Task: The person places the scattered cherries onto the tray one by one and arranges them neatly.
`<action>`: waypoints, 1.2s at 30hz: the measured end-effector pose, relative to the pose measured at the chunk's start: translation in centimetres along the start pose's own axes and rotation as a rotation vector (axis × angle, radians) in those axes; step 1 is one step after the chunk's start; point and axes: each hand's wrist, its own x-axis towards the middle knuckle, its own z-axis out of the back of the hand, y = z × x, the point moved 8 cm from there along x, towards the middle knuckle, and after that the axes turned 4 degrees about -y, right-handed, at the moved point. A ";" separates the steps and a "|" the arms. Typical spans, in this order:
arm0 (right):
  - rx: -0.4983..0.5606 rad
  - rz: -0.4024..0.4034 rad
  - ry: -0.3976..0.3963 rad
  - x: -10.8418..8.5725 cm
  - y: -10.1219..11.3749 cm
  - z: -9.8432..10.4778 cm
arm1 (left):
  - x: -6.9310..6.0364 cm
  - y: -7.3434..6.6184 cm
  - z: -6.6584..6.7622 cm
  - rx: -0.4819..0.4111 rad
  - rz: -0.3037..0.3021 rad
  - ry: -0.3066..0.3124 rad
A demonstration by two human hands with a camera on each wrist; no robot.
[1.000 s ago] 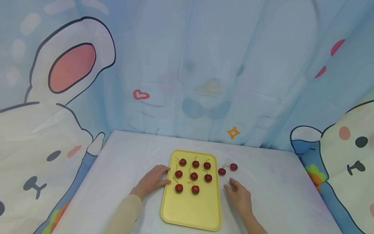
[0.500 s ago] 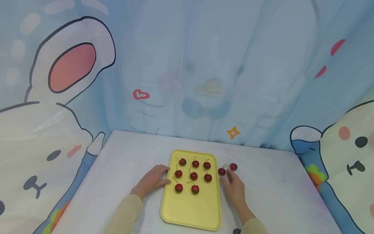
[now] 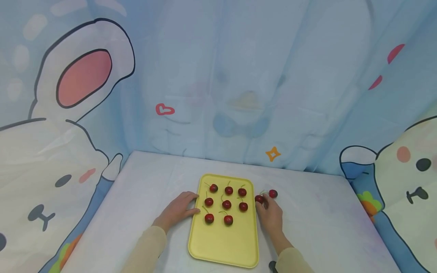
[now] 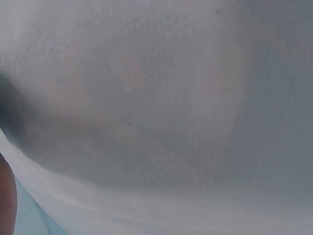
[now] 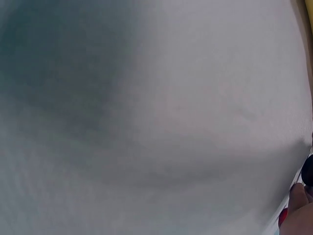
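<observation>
A yellow tray lies on the table in the head view, with several dark red cherries in rows on its far part. My left hand rests at the tray's left edge, its fingertips and thumb spread apart along the rim. Right of the tray, my right hand pinches a cherry between thumb and fingertips, partly covering it. Another cherry lies just beyond, its stem near the first. In the right wrist view, fingers and a dark cherry show at the lower right edge.
A white cloth covers the table. Behind it hangs a blue curtain with cartoon animals. Pale cloth fills most of the left wrist view, with part of a finger at the left edge.
My right hand has moved forward and left to the nearer cherry outside the tray, and its fingertips have closed around it. The left hand and the tray stay in place.
</observation>
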 end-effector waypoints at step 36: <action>0.032 0.103 0.068 -5.4 3.2 2.3 | 0.0 0.0 0.1 0.006 -0.043 -0.030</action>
